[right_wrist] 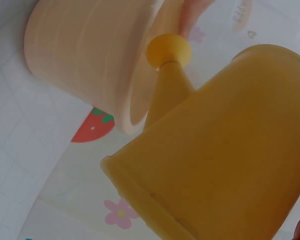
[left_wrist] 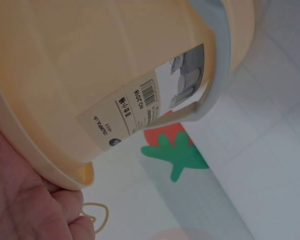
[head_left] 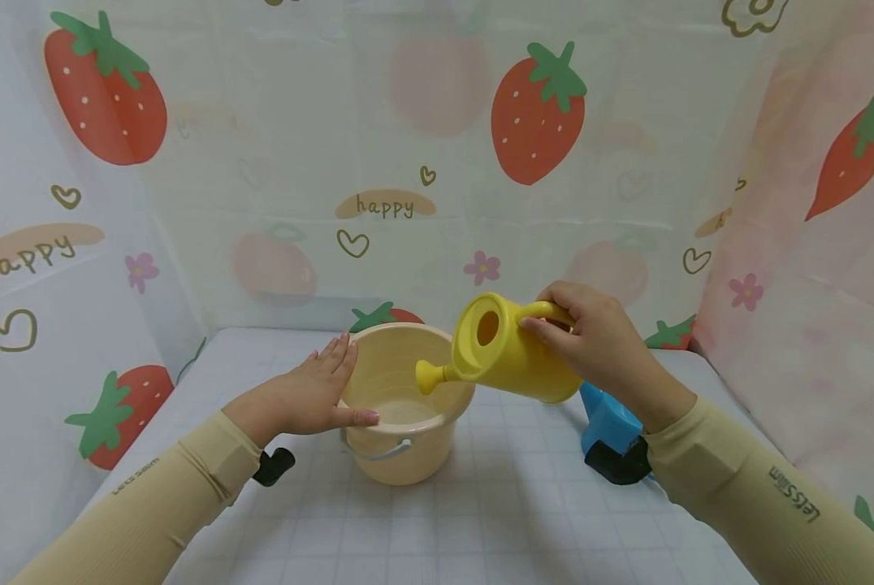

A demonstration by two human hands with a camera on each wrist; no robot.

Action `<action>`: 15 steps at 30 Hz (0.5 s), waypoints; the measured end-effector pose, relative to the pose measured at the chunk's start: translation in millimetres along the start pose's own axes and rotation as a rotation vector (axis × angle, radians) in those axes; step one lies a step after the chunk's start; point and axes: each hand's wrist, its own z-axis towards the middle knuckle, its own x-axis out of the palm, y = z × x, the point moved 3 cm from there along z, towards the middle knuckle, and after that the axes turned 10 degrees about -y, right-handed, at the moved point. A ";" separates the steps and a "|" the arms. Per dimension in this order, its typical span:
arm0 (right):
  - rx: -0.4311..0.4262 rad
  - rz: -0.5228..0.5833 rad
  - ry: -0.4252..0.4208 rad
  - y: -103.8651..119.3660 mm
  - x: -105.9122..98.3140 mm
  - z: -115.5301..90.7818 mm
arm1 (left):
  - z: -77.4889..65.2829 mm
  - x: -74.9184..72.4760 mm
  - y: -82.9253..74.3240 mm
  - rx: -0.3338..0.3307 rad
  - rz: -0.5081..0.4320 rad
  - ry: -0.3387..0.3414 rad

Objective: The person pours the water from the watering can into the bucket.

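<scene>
A yellow watering can (head_left: pixel 513 349) is tilted toward the left, its spout's rose (head_left: pixel 430 377) over the mouth of a cream plastic bucket (head_left: pixel 411 455). My right hand (head_left: pixel 590 333) grips the can by its handle. The left hand (head_left: pixel 313 394) lies on the bucket's left rim with its fingers extended and its thumb across the front of the rim. In the left wrist view, the palm is against the rim (left_wrist: pixel 37 160), and a printed label (left_wrist: pixel 140 100) shows on the bucket's side. No water shows coming from the rose.
Behind my right wrist, a blue object (head_left: pixel 612 418) stands on the white checked tabletop (head_left: pixel 510 512), partly hidden. The bucket's grey handle (head_left: pixel 393 449) hangs down at its front. Strawberry-printed sheets (head_left: pixel 437 276) enclose the back and sides.
</scene>
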 end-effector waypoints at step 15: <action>-0.003 -0.004 0.001 1.0 -0.1 0.6 | 1.4 1.1 0.2 -0.006 0.002 0.007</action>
